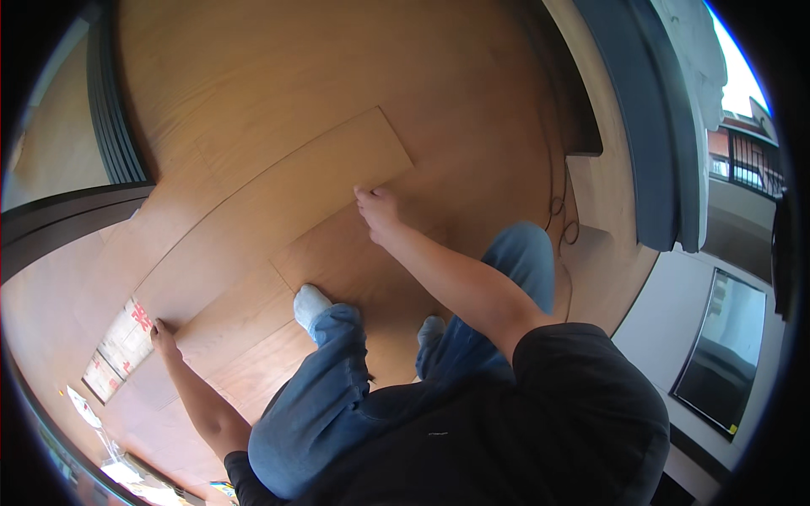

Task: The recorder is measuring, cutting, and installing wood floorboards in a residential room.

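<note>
A long wood-look floor plank (295, 179) lies slantwise in front of me, from far right to near left. My right hand (380, 212) is closed at its near long edge, close to the far right end. Farther left, my left hand (163, 335) is at the same edge near the other end, with its fingers drawn together. Beside the left hand is a pale strip with red printed marks (120, 350), exposed at the plank's left end and level with the floor. How firmly either hand grips the plank is hard to see.
Wooden flooring (472, 101) surrounds the plank. My socked foot (312, 305) rests just below it. A dark frame (76, 223) stands at left. On the right, a thin dark cable (557, 207) runs along the floor near a dark-edged piece of furniture (582, 126).
</note>
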The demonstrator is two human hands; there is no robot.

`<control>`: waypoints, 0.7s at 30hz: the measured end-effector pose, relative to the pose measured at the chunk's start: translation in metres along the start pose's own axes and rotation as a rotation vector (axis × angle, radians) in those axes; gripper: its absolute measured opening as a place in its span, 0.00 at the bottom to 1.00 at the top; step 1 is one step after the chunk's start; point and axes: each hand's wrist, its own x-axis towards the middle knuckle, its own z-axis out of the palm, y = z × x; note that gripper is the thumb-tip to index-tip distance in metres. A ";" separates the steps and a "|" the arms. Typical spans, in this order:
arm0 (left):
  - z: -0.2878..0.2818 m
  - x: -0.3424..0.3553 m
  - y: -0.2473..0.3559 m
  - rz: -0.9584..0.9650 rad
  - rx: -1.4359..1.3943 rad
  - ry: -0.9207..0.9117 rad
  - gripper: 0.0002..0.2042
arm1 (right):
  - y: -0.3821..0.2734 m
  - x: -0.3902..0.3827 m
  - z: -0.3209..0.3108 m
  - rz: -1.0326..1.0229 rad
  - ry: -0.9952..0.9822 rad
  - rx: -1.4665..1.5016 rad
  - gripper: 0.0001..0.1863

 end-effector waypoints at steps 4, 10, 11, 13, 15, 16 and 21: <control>-0.006 0.021 0.014 -0.099 0.050 -0.072 0.32 | -0.021 -0.007 0.031 0.133 0.237 0.192 0.15; -0.014 0.029 0.015 -0.104 -0.019 -0.086 0.33 | -0.022 -0.015 0.022 0.195 0.114 0.394 0.14; -0.024 0.032 0.012 -0.091 -0.049 -0.095 0.32 | -0.020 -0.013 0.018 0.197 0.081 0.350 0.14; -0.008 0.024 0.014 -0.115 -0.074 -0.089 0.32 | -0.015 -0.007 0.007 0.194 0.067 0.293 0.14; 0.000 0.021 0.019 -0.123 -0.069 -0.095 0.32 | -0.011 -0.007 0.000 0.149 0.023 0.259 0.12; -0.003 0.020 0.019 -0.124 -0.068 -0.089 0.32 | -0.011 -0.006 0.000 0.151 0.018 0.259 0.12; -0.009 0.025 0.018 -0.127 0.014 -0.040 0.33 | -0.013 -0.007 0.005 0.198 0.015 0.275 0.13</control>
